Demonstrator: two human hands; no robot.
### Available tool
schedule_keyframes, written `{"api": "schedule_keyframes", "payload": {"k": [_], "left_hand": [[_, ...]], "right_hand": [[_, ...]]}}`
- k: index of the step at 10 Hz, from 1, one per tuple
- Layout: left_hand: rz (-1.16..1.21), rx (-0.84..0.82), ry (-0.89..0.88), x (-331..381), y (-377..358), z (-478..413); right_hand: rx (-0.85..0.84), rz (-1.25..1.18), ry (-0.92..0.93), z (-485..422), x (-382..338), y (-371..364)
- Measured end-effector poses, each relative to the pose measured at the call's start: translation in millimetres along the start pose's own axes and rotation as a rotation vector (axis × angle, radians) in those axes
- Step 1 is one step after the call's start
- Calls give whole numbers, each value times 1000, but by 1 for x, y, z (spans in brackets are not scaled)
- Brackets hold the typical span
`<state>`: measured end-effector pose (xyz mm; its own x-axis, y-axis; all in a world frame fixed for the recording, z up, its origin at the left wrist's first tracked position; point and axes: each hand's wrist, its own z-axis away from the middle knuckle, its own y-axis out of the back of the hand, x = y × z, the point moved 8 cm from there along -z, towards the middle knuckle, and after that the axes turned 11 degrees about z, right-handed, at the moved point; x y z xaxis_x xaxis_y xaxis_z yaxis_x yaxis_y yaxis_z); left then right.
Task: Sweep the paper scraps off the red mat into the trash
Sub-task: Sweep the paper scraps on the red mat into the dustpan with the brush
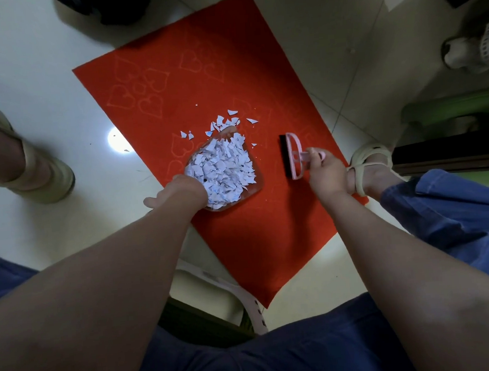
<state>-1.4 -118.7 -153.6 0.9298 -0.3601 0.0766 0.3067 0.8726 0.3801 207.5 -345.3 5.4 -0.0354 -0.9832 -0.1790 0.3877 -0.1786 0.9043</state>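
On red mat (229, 70) | left hand (180, 191) holds dustpan (259, 182) | right hand (322, 171) pinches brush (292, 158)

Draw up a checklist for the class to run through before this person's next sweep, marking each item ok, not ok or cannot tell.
1. Left hand holds the dustpan by its near end: ok.
2. Right hand grips the brush: ok.
3. Red mat free of paper: not ok; loose scraps lie beyond the dustpan's far edge.
4. Brush placed behind those scraps: not ok; it is held off to the dustpan's right.
5. Room left in the dustpan: cannot tell; the heap of scraps is piled high.
6. Trash in reach: cannot tell; none in view.
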Motion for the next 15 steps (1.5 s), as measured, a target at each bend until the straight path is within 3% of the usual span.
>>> {"api": "schedule_keyframes", "payload": {"k": [2, 4, 5, 6, 7, 8, 9, 10, 11, 13, 14, 15], "left_hand": [[51, 12, -10, -5, 2, 2], [107, -61, 47, -13, -4, -6], [94, -42, 61, -15, 2, 2], [96, -54, 60, -20, 1, 0], [140, -43, 60, -26, 3, 5], [199, 20, 7, -29, 15, 19], [239, 66, 8, -35, 19, 25], [295, 70, 139, -49, 19, 33], [323, 111, 219, -54, 24, 39], [352, 102, 226, -50, 24, 43], [392, 98, 237, -51, 23, 42], [418, 104, 247, -54, 24, 42]], "right_hand": [[-154, 169, 149, -7, -34, -29], [-34, 156, 288, -3, -57, -16], [-30, 268, 237, -8, -54, -17], [-154, 299, 234, -9, -58, -31], [-112, 282, 317, -7, -71, -30], [36, 227, 287, -11, -77, -12], [70, 233, 208, -24, -80, -5], [-23, 285, 115, -38, -87, -11], [-151, 270, 138, -40, -97, -23], [-150, 366, 461, -26, -116, -28], [-69, 346, 531, -21, -122, -19], [-9, 314, 476, -24, -128, -13]]}}
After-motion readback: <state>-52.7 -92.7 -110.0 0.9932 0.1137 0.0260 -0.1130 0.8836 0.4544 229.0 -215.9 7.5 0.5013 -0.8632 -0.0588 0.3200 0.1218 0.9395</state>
